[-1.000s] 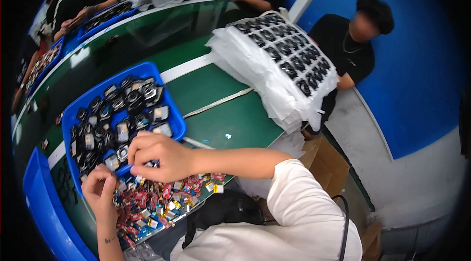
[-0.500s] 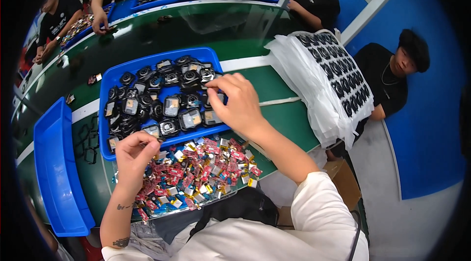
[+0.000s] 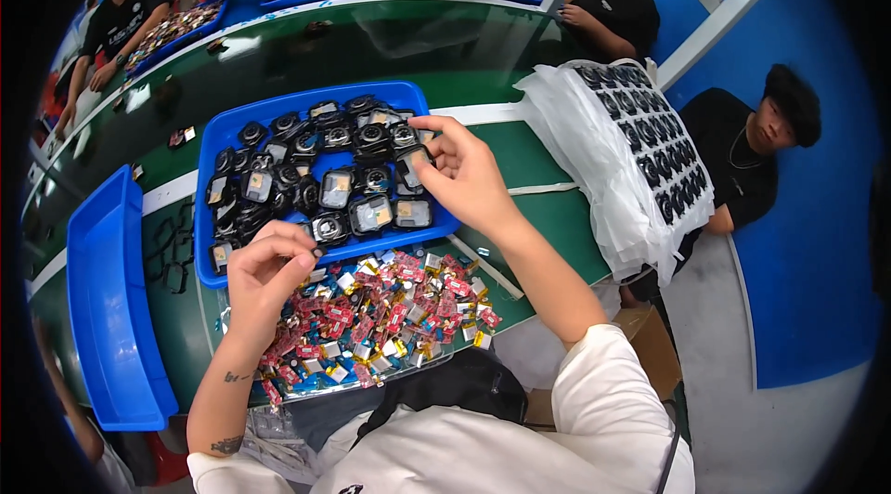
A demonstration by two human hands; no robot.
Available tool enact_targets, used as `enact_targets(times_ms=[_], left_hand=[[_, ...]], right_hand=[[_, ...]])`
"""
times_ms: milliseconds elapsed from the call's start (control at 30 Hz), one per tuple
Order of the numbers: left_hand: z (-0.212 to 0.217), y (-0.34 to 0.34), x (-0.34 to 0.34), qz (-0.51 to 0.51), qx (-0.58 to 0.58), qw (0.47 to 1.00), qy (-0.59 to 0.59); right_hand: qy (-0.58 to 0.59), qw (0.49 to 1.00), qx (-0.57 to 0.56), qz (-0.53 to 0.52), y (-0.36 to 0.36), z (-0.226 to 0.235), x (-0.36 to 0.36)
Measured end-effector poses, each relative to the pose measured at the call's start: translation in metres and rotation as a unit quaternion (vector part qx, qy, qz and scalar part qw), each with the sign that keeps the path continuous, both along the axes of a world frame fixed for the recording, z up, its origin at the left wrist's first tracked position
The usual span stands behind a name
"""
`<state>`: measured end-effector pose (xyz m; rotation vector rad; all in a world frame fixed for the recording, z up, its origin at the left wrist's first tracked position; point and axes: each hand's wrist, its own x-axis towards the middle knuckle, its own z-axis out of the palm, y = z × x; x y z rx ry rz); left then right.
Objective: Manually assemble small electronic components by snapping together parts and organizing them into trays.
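Note:
A blue tray (image 3: 212, 136) in front of me holds several black watch cases (image 3: 336, 188), some showing round backs and others a clear inner face with a tan patch. At the tray's right side my right hand (image 3: 466, 174) grips one black watch case (image 3: 412, 169) between thumb and fingers, tilted up among the others. My left hand (image 3: 267, 276) is pinched over the tray's near edge. A small dark piece shows at its fingertips, too small to name. Just below lies a heap of small red circuit boards with silver batteries (image 3: 394, 313).
On the left stands a blue tray (image 3: 116, 308), with black frames (image 3: 172, 248) beside it. White wrapping (image 3: 580, 188) and a stack of trays with black round parts (image 3: 654, 141) stand at the right. Across the green belt (image 3: 371, 53) are co-workers; another person sits at right.
My right hand has closed on a watch case at the tray's right side and tilted it up. My left hand stays pinched near the front edge. A co-worker's hand across has left the belt.

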<state>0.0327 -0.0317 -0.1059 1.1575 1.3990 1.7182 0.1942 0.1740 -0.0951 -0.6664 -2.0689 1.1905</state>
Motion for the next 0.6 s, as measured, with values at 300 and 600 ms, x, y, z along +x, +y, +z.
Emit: enact_targets(times_ms=[300, 600], left_hand=[[0.019, 0.029, 0.007, 0.003, -0.055, 0.996, 0.065], [0.023, 0.056, 0.020, 0.094, -0.042, 0.952, 0.287]], right_hand=[[0.188, 0.950, -0.191, 0.163, -0.026, -0.017, -0.007], [0.132, 0.951, -0.225, 0.166, -0.040, -0.007, -0.003]])
